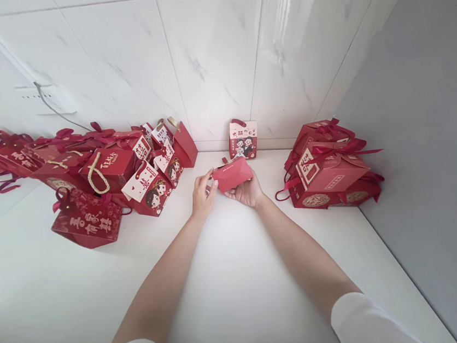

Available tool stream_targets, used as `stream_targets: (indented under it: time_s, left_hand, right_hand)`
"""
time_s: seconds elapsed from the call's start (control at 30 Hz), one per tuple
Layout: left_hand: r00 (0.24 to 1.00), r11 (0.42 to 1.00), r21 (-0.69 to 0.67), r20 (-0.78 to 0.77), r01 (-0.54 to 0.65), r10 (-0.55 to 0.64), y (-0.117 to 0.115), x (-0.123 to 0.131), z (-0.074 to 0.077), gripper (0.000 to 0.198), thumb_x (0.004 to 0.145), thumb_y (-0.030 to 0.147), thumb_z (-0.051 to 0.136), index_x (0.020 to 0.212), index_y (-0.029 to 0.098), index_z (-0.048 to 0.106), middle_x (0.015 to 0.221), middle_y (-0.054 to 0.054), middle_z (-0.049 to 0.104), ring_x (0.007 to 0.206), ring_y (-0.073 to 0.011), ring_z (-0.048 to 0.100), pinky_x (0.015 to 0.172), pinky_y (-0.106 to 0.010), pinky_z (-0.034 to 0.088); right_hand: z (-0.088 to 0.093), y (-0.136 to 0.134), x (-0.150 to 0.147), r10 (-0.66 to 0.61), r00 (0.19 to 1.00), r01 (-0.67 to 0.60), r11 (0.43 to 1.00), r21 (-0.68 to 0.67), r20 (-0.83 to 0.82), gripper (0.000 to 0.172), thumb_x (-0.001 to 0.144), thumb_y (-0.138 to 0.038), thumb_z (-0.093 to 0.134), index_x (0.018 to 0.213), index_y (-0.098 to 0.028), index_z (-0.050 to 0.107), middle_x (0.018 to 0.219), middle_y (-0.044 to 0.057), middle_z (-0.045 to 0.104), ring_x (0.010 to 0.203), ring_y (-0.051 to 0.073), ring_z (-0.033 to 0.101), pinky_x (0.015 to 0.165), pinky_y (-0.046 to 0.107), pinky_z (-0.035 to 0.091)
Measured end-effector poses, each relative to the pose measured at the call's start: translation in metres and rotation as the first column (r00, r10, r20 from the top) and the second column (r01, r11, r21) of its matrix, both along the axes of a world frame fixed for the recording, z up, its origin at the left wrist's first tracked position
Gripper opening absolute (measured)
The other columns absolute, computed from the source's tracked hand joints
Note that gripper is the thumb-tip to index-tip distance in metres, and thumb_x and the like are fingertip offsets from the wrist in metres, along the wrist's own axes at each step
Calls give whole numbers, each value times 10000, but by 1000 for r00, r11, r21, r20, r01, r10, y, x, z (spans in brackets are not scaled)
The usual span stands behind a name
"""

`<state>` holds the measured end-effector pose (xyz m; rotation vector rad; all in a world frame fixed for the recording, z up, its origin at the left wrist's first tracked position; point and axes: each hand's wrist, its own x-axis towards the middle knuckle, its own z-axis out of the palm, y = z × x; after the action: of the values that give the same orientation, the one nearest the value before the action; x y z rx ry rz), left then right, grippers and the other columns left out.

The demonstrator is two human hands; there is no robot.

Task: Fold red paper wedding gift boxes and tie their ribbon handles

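Observation:
Above the white tabletop (224, 282) I hold a small red gift box (233, 175), tilted so that a plain red face with a little light print shows. My right hand (248, 192) grips it from below and the right side, fingers curled under it. At its left end my left hand (204, 194) has its fingers bent against the box edge. Just behind stands a pink and red gift box (243, 139) with a cartoon couple on its front, close to the tiled wall.
Several red gift boxes (114, 165) with ribbons and rope handles crowd the left side. A dark red box (87, 218) lies in front of them. More ribboned boxes (331, 168) are piled at right beside a grey panel (427, 143). A cable (56, 111) hangs from a wall socket.

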<state>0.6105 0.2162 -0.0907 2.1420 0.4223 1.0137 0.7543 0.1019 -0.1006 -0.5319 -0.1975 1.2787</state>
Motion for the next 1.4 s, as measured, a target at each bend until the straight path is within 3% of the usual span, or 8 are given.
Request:
stream_targets:
  time_s: [0.23, 0.47, 0.57, 0.67, 0.8, 0.87, 1.1, 1.4]
  left_hand:
    - [1000, 1000, -29, 20, -2, 3, 2, 2, -3, 479, 934, 452, 519, 1356, 228, 551, 1144, -85, 590, 771, -119, 567, 775, -271, 502]
    - [997, 976, -201, 17, 80, -78, 2, 3, -5, 513, 915, 516, 517, 1344, 236, 550, 1174, -70, 677, 812, -154, 623, 760, -292, 516]
    - [990, 966, -220, 67, 139, -127, 1, 1, -3, 509, 960, 536, 400, 1332, 230, 564, 1291, -88, 629, 1023, -202, 629, 908, -348, 503]
    - [975, 962, -212, 176, 174, -138, 3, 1, -5, 564, 979, 556, 307, 1379, 212, 505, 1434, -115, 502, 1319, -238, 466, 1103, -401, 378]
    - [983, 935, -336, 176, 115, -58, 10, 3, -12, 723, 907, 639, 436, 1495, 243, 297, 1541, -149, 324, 1370, -264, 402, 1120, -425, 359]
    - [981, 894, -414, 158, 171, -114, 13, 3, -13, 788, 869, 653, 500, 1512, 274, 247, 1570, -141, 278, 1390, -278, 384, 1108, -431, 378]
    - [860, 758, -421, 349, 498, -372, 16, -1, -7, 757, 862, 746, 346, 1392, 218, 459, 1416, -142, 504, 1305, -295, 495, 1054, -438, 447]
    - [926, 805, -462, 244, 372, -288, 17, -2, -16, 624, 772, 619, 654, 1195, 166, 581, 1190, -135, 672, 1070, -306, 652, 871, -404, 544]
  right_hand:
    - [-4, 2, 0, 5, 999, -5, 1000, -12, 38, 719, 851, -775, 300, 1245, -217, 521, 1055, 128, 660, 877, 267, 659, 754, 494, 589]
    - [-4, 1, 0, -9, 998, 10, 1000, -20, 59, 700, 859, -763, 297, 1238, -218, 519, 1039, 123, 660, 867, 262, 659, 749, 497, 587]
    - [-1, -1, -3, 15, 996, -17, 1000, 22, 91, 599, 892, -681, 309, 1209, -223, 531, 1026, 102, 673, 880, 261, 656, 754, 502, 585]
    - [2, -3, -5, 71, 989, -81, 994, 69, 132, 492, 917, -570, 318, 1149, -211, 563, 992, 85, 693, 895, 260, 657, 754, 484, 587]
    - [0, -3, -4, -99, 972, 95, 995, 28, 212, 291, 864, -351, 424, 1039, -202, 603, 900, 52, 716, 874, 244, 673, 750, 422, 590]
    - [-2, -2, -3, -195, 949, 197, 980, 19, 246, 241, 805, -271, 490, 1001, -207, 615, 888, 28, 723, 865, 232, 677, 754, 394, 587]
    - [-6, 3, -10, -370, 857, 364, 927, 85, 359, 264, 717, -171, 610, 974, -219, 648, 977, -3, 728, 910, 218, 673, 840, 384, 553]
    - [12, 0, -10, -413, 797, 424, 902, 79, 440, 179, 734, -189, 501, 863, -227, 618, 900, -14, 677, 825, 185, 626, 763, 325, 531]
